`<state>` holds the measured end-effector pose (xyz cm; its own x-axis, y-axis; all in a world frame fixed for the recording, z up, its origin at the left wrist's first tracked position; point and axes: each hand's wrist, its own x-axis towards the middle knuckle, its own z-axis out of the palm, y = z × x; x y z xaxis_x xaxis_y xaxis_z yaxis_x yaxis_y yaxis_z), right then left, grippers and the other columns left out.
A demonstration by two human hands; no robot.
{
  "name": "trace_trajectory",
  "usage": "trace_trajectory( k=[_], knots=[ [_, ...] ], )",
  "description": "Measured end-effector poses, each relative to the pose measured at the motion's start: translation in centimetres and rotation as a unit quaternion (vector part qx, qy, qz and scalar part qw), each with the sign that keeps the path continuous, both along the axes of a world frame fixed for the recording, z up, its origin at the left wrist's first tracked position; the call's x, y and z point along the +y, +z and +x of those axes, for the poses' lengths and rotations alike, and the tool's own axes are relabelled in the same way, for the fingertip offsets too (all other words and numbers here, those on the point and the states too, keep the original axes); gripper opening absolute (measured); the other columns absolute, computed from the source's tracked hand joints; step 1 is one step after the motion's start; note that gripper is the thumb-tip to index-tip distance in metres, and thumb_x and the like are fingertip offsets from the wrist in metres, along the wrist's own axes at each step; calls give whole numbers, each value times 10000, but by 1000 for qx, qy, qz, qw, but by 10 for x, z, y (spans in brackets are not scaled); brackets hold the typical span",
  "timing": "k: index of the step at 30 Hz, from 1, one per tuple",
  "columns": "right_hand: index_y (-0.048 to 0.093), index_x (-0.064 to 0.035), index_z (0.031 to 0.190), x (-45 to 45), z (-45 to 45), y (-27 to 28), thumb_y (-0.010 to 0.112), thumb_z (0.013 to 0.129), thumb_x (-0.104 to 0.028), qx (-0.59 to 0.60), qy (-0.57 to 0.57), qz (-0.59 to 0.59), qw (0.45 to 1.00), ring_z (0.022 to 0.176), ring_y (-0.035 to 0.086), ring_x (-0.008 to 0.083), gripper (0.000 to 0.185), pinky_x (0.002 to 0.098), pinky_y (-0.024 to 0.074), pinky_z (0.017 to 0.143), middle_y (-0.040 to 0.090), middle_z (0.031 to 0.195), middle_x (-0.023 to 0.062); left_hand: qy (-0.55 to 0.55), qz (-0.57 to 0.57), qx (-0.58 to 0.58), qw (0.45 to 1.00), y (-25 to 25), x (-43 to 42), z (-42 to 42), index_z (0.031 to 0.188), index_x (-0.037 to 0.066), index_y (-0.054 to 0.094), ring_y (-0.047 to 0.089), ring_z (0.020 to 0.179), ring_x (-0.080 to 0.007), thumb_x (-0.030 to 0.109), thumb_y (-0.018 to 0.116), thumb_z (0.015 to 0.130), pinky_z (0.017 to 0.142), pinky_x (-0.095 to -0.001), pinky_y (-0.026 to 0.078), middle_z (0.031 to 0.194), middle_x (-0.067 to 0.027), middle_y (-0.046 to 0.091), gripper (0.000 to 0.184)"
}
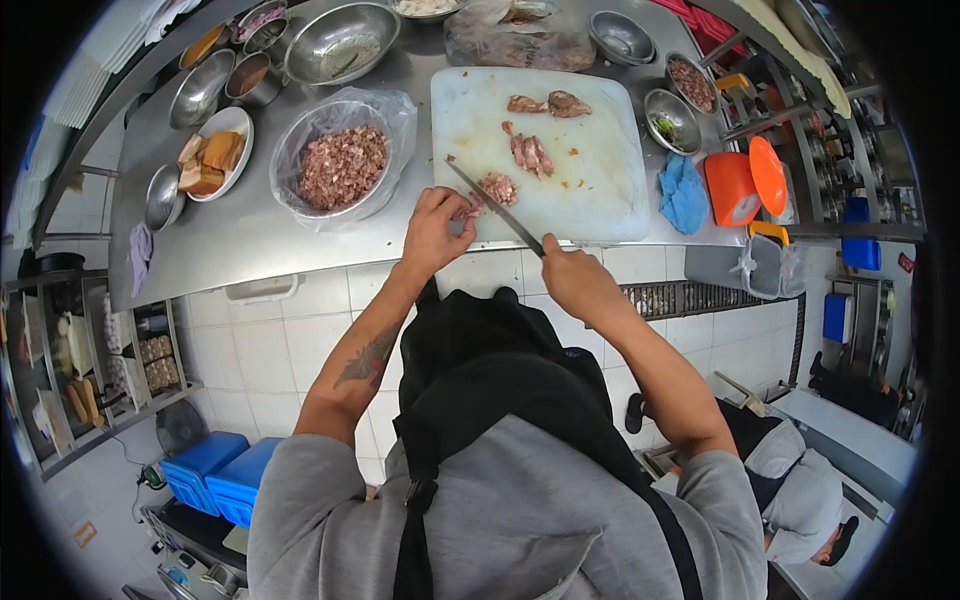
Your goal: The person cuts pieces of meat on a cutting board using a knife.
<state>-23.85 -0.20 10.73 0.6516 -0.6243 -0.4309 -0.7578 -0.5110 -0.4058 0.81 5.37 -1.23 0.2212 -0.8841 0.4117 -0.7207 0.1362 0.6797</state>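
Note:
A long knife (492, 202) is held by its handle in my right hand (578, 283), its blade slanting up and left over the near left part of the white cutting board (605, 205). My left hand (437, 228) is at the board's left edge, its fingers pinched on a small piece of meat (470, 208). Chopped meat (499, 188) lies in a small heap just right of the blade. Farther back on the board are a larger strip of meat (531, 157) and two more pieces (568, 104). Left of the board, a plastic-lined bowl holds a lot of chopped meat (345, 168).
Several metal bowls, a large one (342, 45) among them, and a white bowl of yellowish blocks (213, 155) stand at the left and back. Right of the board are a blue cloth (683, 194) and an orange scale (733, 189). Another person (800, 490) is at the lower right.

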Motion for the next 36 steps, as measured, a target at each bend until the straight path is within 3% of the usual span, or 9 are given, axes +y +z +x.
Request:
trace_trajectory(
  k=[5,10,13,17,22,30,34,36],
  knots=[
    [491,44,1175,19,-20,44,470,977,-93,85,22,23,996,831,702,544,242,617,559,780,705,850,334,-15,22,-23,999,-8,-1,2,897,69,699,615,915,-288,68,758,763,852,-414,533,905,-73,642,146],
    [488,54,1164,25,-7,-42,454,974,-76,-19,-13,3,1000,827,692,552,232,636,546,782,698,839,345,-22,43,-13,999,-10,-2,2,887,77,689,618,896,-288,70,750,768,863,-413,523,870,-73,629,134],
    [494,57,1192,18,7,-54,460,976,-83,-24,-23,-6,999,842,688,556,260,637,540,787,695,854,355,-28,20,-28,999,-4,-1,2,903,62,694,618,856,-276,41,764,767,812,-403,527,873,-70,633,154],
    [509,6,1243,-7,-12,-49,477,1043,-197,-40,-21,57,997,894,694,528,287,640,523,822,713,910,325,7,3,5,1000,5,7,-1,921,52,696,635,891,-279,41,757,789,833,-412,535,881,-76,637,145],
    [506,12,1238,3,-14,-15,483,1055,-218,-10,-38,16,999,888,691,526,294,638,523,818,710,896,317,-8,53,49,997,-10,7,-4,945,58,708,650,956,-301,67,765,795,862,-417,551,944,-92,650,160],
    [513,20,1154,17,-21,48,500,970,-84,54,13,-20,998,801,701,533,212,630,551,758,707,829,311,0,48,29,998,3,1,2,910,43,696,671,903,-324,27,738,790,818,-416,566,925,-104,675,128],
    [502,21,1158,23,-23,16,489,972,-82,77,11,-11,997,801,695,540,214,636,548,767,702,823,318,-23,65,38,997,-1,-2,5,879,41,677,670,897,-323,13,736,769,819,-417,567,896,-108,669,128],
    [496,18,1168,22,-19,-33,485,974,-82,-1,-16,2,1000,807,690,547,219,640,544,769,700,827,323,-27,64,38,997,-3,-2,7,877,41,673,669,895,-322,6,733,768,818,-417,567,888,-108,666,130]
  ],
)
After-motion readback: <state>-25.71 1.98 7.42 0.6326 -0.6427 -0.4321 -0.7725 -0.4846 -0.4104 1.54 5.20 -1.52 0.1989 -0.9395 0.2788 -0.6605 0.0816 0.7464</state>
